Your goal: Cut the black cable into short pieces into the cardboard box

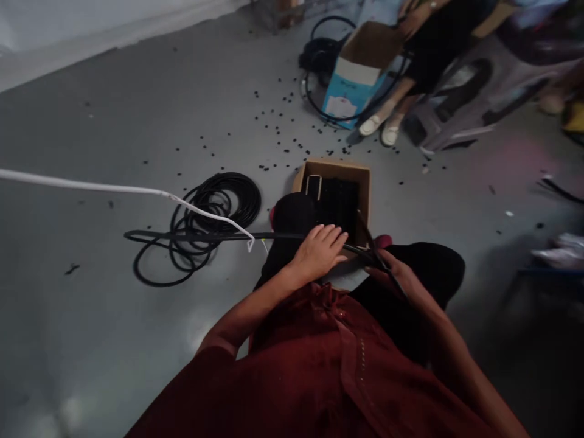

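Head view, sole view:

- Note long, round, black flexible cable [246,236] across the lap, from a doubled-back loop at far left, over the left knee, under left hand and on to right hand
- Find left hand [320,255] palm down on the cable, with fingers stretched flat and slightly parted; cannot tell thumb position underneath
- Find right hand [398,277] curled round the cable, pinching near a crossing with a slanting black strip [365,230]; cannot tell exact finger placement, too dark
- Note open brown cardboard box [364,190] between the knees, loaded with black pieces, just beyond the hands
- Log loose black coil [249,204] on the grey floor at left; cannot tell any join to the cable
- Log thin white hooked rod [91,184], ending near the cable; cannot tell contact from overlap
- Judge cable light per length, springy rather than limp, hard to damage, probably a little slippery
- Best to grip close beside the crossing, steadying under left palm; avoid the loop, likely to twist
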{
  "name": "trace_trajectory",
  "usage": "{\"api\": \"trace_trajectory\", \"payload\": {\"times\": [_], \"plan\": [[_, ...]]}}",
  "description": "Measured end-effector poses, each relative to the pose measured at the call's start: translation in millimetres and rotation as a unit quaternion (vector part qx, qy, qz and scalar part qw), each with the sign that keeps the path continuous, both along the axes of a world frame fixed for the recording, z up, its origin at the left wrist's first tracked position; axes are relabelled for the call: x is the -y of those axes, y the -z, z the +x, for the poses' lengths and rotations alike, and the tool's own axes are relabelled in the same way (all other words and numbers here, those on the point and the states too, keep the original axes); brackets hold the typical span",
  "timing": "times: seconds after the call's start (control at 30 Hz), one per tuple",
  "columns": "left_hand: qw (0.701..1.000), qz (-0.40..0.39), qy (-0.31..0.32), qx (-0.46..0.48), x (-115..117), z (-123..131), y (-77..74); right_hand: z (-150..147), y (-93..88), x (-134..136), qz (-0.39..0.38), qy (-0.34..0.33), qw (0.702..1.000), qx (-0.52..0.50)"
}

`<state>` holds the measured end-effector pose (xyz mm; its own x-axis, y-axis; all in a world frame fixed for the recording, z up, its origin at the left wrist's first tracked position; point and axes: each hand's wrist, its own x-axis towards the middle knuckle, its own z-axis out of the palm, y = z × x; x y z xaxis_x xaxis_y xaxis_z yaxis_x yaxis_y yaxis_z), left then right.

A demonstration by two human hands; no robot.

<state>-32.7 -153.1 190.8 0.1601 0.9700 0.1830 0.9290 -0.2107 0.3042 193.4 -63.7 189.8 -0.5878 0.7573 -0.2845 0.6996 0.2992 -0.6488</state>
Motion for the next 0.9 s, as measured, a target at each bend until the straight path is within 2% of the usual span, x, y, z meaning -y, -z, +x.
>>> {"api": "trace_trajectory", "payload": {"times": [0.1,0.17,0.23,0.33,0.43,0.57,0.7,0.9], "plan": [[0.996,-0.070,0.058,-0.008,-19,30,3.0,0,0.8,-2,-0.052,0.020,0.998,-0.032],[0.991,-0.120,0.054,-0.009,-22,29,12.9,5,5.3,-8,-0.085,0.012,0.995,-0.042],[0.988,-0.153,0.021,-0.013,-20,16,23.3,13,17.2,-21,-0.114,0.000,0.993,-0.038],[0.979,-0.176,-0.091,-0.051,-13,-6,33.2,24,51.9,-48,-0.104,0.046,0.993,-0.007],[0.973,-0.173,-0.132,-0.079,-9,-18,35.8,28,97.2,-73,-0.083,0.124,0.988,0.040],[0.965,-0.170,-0.186,-0.076,-13,-20,35.1,13,146.6,-88,-0.085,0.119,0.982,0.116],[0.960,-0.155,-0.225,-0.057,-19,-27,33.9,-13,175.7,-91,-0.088,0.040,0.974,0.206],[0.947,-0.084,-0.303,-0.065,-23,-48,43.7,-35,201.9,-105,-0.063,0.029,0.962,0.264]]}}
